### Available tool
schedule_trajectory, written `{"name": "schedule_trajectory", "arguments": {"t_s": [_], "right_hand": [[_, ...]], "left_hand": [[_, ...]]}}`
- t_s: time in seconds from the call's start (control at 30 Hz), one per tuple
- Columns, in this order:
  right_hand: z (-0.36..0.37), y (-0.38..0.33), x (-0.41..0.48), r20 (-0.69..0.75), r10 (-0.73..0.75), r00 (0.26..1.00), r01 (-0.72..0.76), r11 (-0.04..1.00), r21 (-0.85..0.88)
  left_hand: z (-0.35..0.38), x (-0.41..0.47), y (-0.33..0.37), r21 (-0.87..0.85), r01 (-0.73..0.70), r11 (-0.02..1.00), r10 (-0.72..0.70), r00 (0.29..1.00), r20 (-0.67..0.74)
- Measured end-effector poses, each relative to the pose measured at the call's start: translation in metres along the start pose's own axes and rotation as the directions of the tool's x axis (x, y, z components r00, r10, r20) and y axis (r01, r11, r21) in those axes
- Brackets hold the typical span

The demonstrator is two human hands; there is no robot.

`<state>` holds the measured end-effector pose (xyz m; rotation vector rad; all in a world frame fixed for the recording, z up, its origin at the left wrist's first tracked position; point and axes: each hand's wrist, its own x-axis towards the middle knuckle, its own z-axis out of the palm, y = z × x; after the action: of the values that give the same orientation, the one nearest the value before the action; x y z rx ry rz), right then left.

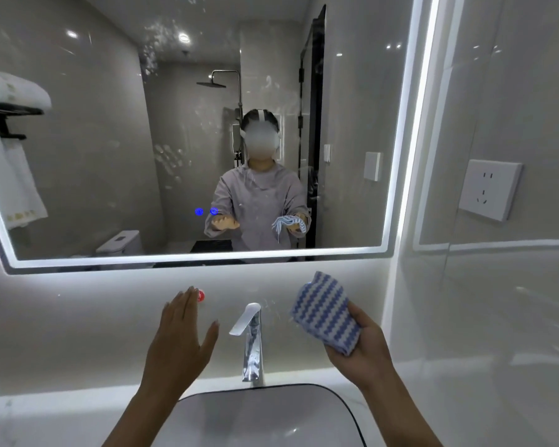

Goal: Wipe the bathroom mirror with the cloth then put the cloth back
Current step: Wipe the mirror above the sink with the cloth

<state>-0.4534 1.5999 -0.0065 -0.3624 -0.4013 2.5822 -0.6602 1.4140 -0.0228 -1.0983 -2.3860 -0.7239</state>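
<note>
Curled fingers and thumb of our right hand (362,346) grip the lower end of the cloth (325,312) at the lower right of the frame, just right of the faucet (250,337). The rest of the cloth stands above the fist as a folded pad. It sits below the lit lower edge of the mirror (94,156) and does not touch the glass. We judge that the folding gives a broad, thick face to press on the glass, and that the low grip leaves that face free.

Our left hand (178,337), at lower centre-left, holds nothing: its fingers are straight and close together, its thumb is spread, and its palm is turned to the wall. Its fingertips partly cover a small red round mark (201,295). We take it that this hand is kept clear of the work.

The cloth is soft and ribbed, with wavy blue and white stripes; we expect it to absorb well and to crumple easily. The mirror is flat glass with rounded corners and a glowing white band along its edge. Pale smears (168,159) show at centre-left and near the top, so we judge that wiping remains to be done. Two blue icons (206,211) glow low on the glass.

The faucet is angular polished chrome with a flat spout. The basin (342,403) is white and glazed, with a thin dark rim. A white plastic socket (489,190) sits on the glossy tiled wall at right.
</note>
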Motion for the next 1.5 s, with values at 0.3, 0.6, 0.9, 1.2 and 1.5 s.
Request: {"name": "schedule_trajectory", "arguments": {"t_s": [0.3, 0.6, 0.9, 1.2, 1.5], "right_hand": [[0.002, 0.000, -0.005, -0.010, -0.051, 0.999, 0.051, 0.999, -0.005], [-0.007, -0.014, -0.007, 0.008, -0.060, 0.998, 0.060, 0.998, -0.009], [-0.010, -0.029, -0.001, 0.000, -0.014, 1.000, 0.014, 0.999, -0.041], [0.005, 0.007, 0.005, -0.012, -0.037, 0.999, 0.036, 0.998, -0.056], [0.043, 0.119, 0.025, 0.001, -0.102, 0.995, 0.102, 0.994, -0.034]], "left_hand": [[-0.004, 0.004, 0.006, -0.031, -0.036, 0.999, 0.035, 0.999, -0.030], [0.003, 0.007, 0.018, -0.030, -0.025, 0.999, 0.025, 1.000, -0.009], [0.005, 0.010, 0.025, -0.015, 0.030, 0.999, -0.030, 0.999, -0.020], [-0.008, 0.014, -0.011, -0.066, 0.067, 0.996, -0.066, 0.998, 0.013], [-0.050, 0.018, -0.113, -0.092, -0.007, 0.996, 0.009, 1.000, 0.027]]}}
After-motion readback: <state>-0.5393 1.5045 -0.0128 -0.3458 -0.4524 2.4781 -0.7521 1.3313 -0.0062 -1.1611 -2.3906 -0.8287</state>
